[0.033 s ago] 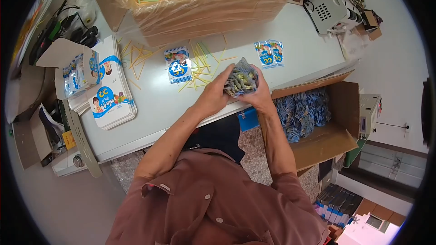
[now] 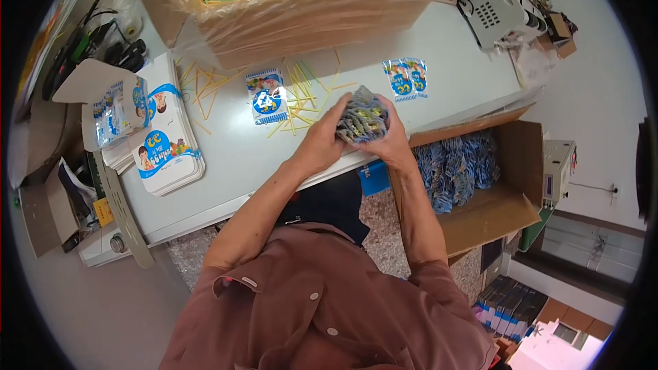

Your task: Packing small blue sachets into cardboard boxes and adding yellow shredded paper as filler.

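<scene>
Over the table's front edge I hold a thick stack of small blue-and-silver sachets (image 2: 362, 120), their crimped ends facing up. My left hand (image 2: 323, 138) is closed around the stack's left side. On its right side my right hand (image 2: 392, 138) grips it too, fingers partly hidden. A flat blue-and-white sachet (image 2: 266, 98) lies left of my hands, beside loose pastel straws (image 2: 303, 99). Two joined sachets (image 2: 406, 78) rest farther back on the right. Below my right hand stands an open brown carton (image 2: 483, 227) with many more sachets (image 2: 456, 168) inside.
A large plastic-lined carton (image 2: 308, 27) full of yellow and orange straws stands at the back. At the left are stacked flat printed cartons (image 2: 164, 157) and an open small box (image 2: 103, 79) holding sachets. A grey perforated machine (image 2: 497, 17) sits at the far right.
The stack between my hands has shifted very slightly, its ends looking more evenly gathered. Both hands keep their grip, and the view has moved a touch.
</scene>
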Action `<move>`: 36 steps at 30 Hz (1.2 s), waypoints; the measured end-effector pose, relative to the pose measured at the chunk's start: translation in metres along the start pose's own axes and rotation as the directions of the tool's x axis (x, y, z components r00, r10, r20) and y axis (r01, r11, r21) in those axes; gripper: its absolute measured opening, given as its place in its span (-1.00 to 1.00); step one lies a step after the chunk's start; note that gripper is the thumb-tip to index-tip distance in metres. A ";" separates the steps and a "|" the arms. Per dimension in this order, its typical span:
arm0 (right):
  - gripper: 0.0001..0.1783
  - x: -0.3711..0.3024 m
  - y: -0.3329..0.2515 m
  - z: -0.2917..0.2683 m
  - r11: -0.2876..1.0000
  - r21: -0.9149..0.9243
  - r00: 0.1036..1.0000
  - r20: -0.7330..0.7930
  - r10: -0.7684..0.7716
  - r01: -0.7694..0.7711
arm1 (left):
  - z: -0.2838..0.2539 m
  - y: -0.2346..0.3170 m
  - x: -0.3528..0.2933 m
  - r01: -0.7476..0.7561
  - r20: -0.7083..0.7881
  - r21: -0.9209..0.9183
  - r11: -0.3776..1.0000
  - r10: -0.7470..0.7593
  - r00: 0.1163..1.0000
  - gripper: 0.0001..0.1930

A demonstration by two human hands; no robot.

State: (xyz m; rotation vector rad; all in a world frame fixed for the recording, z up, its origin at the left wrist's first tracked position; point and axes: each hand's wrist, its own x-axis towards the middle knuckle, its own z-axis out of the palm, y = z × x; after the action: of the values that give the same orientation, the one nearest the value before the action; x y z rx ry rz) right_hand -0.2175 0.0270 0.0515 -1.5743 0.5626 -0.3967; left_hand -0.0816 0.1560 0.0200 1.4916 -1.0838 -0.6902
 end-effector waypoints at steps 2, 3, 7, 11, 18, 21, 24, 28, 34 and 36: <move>0.02 0.004 -0.003 -0.004 1.000 0.011 1.000 0.008 0.019 -0.019 | 0.002 0.003 0.002 0.081 -0.001 -0.092 0.992 -0.081 0.997 -0.07; -0.01 0.006 -0.003 -0.006 0.999 0.017 0.999 0.025 0.033 -0.033 | 0.005 0.001 0.004 0.081 0.007 -0.090 0.993 -0.080 0.997 -0.07; -0.07 0.007 0.011 -0.003 0.994 0.098 0.999 -0.006 -0.052 0.053 | 0.013 -0.012 0.010 0.050 0.013 -0.126 0.991 -0.049 0.999 -0.11; -0.11 0.012 0.007 -0.004 0.972 0.157 0.985 -0.045 -0.168 0.173 | 0.013 0.008 0.012 -0.092 -0.033 -0.039 0.995 0.090 0.995 -0.15; 0.12 0.008 0.006 -0.015 0.988 -0.078 0.991 0.025 -0.129 0.131 | 0.011 0.003 0.008 0.000 -0.006 -0.039 0.999 0.000 1.000 -0.06; 0.05 0.013 -0.004 -0.015 0.980 -0.143 0.990 0.030 -0.134 0.137 | 0.009 -0.007 0.016 -0.104 -0.082 0.156 0.982 0.117 0.990 -0.14; -0.07 0.010 0.003 -0.013 0.996 -0.021 0.996 0.035 0.085 -0.085 | 0.008 -0.010 0.018 -0.109 -0.015 0.177 0.978 0.114 0.993 -0.18; -0.15 0.006 -0.018 -0.014 0.999 -0.035 0.999 0.019 -0.029 0.030 | 0.007 0.009 0.015 -0.168 -0.038 0.189 0.968 0.178 0.983 -0.20; 0.00 0.012 -0.010 -0.026 0.983 -0.182 1.000 0.029 -0.012 0.017 | 0.004 0.005 0.019 -0.098 -0.031 0.338 0.936 0.115 0.993 0.08; 0.09 0.015 -0.004 -0.032 0.999 -0.053 0.999 0.038 0.008 -0.006 | 0.000 0.011 0.026 -0.031 -0.025 0.348 0.937 0.042 0.999 0.08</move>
State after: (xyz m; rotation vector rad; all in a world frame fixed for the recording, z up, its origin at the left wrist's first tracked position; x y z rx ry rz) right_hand -0.2229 -0.0073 0.0573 -1.6273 0.5530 -0.3484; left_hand -0.0736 0.1333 0.0347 1.7709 -1.2525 -0.4603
